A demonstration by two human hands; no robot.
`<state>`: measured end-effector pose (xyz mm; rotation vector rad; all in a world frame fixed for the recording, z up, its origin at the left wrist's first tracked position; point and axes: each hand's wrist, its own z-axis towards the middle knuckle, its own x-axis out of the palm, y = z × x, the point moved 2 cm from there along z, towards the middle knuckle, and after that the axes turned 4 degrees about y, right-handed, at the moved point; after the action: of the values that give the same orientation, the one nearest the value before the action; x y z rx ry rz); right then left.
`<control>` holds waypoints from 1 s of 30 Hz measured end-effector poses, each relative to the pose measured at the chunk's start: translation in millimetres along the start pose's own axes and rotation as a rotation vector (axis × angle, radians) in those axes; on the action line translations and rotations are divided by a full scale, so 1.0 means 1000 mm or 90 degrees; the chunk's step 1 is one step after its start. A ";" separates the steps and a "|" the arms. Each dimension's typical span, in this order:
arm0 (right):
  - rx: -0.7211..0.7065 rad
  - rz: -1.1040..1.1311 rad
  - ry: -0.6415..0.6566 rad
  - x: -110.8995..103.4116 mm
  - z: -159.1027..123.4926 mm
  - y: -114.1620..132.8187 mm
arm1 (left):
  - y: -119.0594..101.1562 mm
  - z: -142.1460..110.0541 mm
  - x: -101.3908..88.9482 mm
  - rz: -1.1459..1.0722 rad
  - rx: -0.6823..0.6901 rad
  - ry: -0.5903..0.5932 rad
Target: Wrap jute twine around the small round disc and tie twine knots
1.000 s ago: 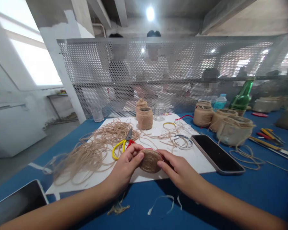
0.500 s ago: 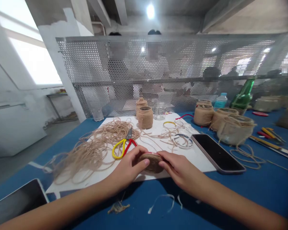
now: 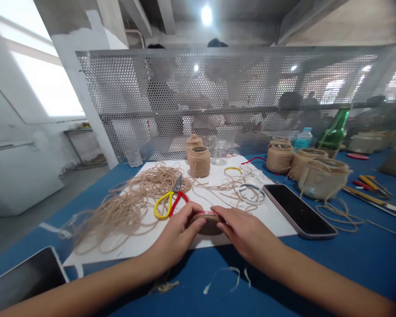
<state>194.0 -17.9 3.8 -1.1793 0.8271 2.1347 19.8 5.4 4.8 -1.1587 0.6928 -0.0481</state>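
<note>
Between my hands, just above the near edge of the white paper (image 3: 171, 246), is a round lid (image 3: 211, 226) covered in brown twine, with red showing along its upper rim. My left hand (image 3: 180, 231) grips its left side, thumb on the near face. On the right side, my right hand (image 3: 247, 229) holds it with thumb and fingers, the fingertips partly hidden. Scissors (image 3: 172, 202) with one yellow and one red handle lie open beside my left hand. A loose heap of jute twine (image 3: 125, 211) spreads to the left.
Twine-wrapped jars (image 3: 199, 162) and a clear glass jar (image 3: 219, 152) stand behind. A roll of clear tape (image 3: 251, 194) and a phone (image 3: 298, 211) lie to the right, near more wrapped jars (image 3: 280, 158) and a green bottle (image 3: 335, 130). A perforated metal screen (image 3: 119, 97) closes off the back.
The lid has tilted, so its near face looks narrower and more of the red rim shows. Both hands have shifted slightly with it and keep their hold.
</note>
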 end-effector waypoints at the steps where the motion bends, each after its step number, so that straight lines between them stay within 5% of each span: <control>1: -0.006 -0.019 -0.018 0.000 0.000 0.000 | 0.001 0.000 0.000 -0.006 -0.002 -0.004; 9: -0.025 -0.070 -0.062 -0.001 -0.003 0.002 | 0.002 0.002 -0.001 -0.094 -0.030 -0.010; 24: 0.110 0.223 -0.003 -0.009 0.002 0.005 | 0.005 0.004 0.006 -0.439 -0.070 -0.028; 30: 0.090 0.241 -0.010 -0.011 0.001 0.005 | 0.004 0.003 0.005 -0.390 -0.081 -0.014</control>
<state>194.5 -22.2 15.5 -0.9926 1.2541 2.3288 24.1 7.5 -0.3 -1.4575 0.3032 -0.5134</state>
